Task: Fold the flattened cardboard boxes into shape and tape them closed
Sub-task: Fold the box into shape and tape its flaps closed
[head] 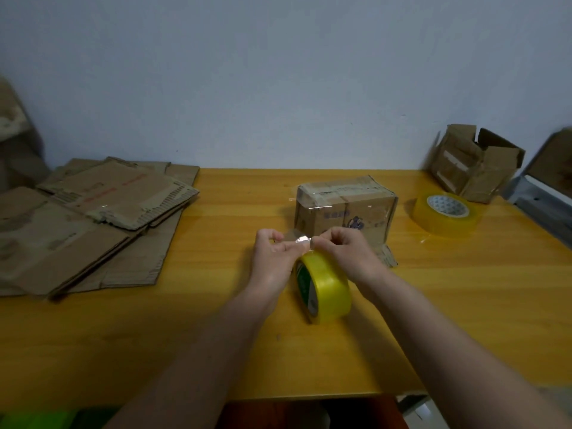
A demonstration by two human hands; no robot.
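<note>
Box (345,209), folded and part-taped, sat at centre frame on the desk (216,335) as both hands pinched a tape strip (298,238) above the roll (325,289). The left hand (274,252) and right hand (348,247) would do best keeping it taut and unwrinkled.

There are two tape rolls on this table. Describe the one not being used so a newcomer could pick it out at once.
Start at the yellow wooden table and go to its far right corner, where an open cardboard box stands. The idle tape roll lies just in front of it. Unlike the roll under the hands, it lies flat, showing a white core, and nobody touches it.
</note>
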